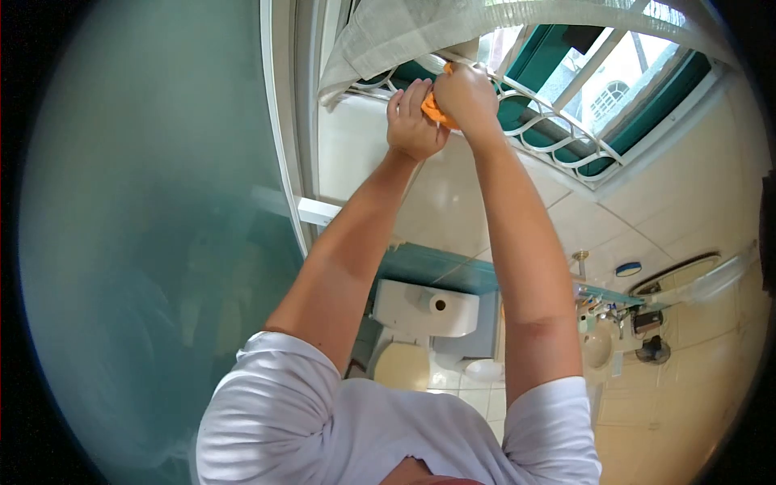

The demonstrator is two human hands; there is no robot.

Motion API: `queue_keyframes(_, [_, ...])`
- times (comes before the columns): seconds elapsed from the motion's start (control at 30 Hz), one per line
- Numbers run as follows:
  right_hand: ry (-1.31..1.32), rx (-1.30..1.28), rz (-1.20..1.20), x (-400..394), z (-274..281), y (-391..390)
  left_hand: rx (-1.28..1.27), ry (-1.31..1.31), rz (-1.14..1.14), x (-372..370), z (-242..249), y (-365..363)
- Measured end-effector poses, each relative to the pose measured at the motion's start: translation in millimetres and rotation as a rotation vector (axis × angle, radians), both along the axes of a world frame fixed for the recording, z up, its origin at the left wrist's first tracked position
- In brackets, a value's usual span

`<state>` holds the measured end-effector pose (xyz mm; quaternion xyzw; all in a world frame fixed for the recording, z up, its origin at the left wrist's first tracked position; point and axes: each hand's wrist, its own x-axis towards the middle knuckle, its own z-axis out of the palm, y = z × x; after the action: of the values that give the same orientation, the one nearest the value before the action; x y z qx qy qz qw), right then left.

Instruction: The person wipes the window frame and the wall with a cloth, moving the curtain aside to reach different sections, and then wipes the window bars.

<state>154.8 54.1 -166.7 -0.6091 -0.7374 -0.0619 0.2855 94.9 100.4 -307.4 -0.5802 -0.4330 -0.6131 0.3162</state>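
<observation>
Both arms are raised toward a white curved window grille (558,129). My right hand (470,95) is closed around a crumpled orange cloth (437,113) at the grille's lower left part; a bit of the cloth also pokes out above the fingers. Just left of it is my left hand (415,123), its fingers stretched upward and slightly apart, beside the cloth's left edge. What the left fingertips touch is hard to make out. Above both hands hangs a pale curtain (420,32), pushed up across the window.
A frosted glass panel (153,242) fills the left side. Below are a toilet tank (388,303) with a paper roll (439,305) on top and a closed toilet lid (402,366). At right stand a washbasin (598,343) and a mirror (675,275). Green window frames (546,56) lie behind the grille.
</observation>
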Motion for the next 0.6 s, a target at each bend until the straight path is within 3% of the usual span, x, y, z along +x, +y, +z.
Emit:
queue_keyframes(0.17, [0.27, 0.108, 0.059, 8.2, -28.6, 18.7, 0.027, -0.011, 0.046, 0.3, 2.2, -1.4])
queue_keyframes(0.27, [0.301, 0.133, 0.049, 8.9, -36.0, 11.8, 0.022, 0.008, 0.056, -0.5, 1.5, -0.9])
queue_keyframes(0.47, [0.127, 0.155, 0.015, 8.1, -26.0, 5.4, 0.021, -0.014, 0.046, 2.3, -0.2, 0.7])
queue_keyframes(0.6, [0.162, 0.247, -0.015, 3.8, -35.2, 3.0, -0.004, 0.027, 0.048, 0.7, -0.5, -2.1])
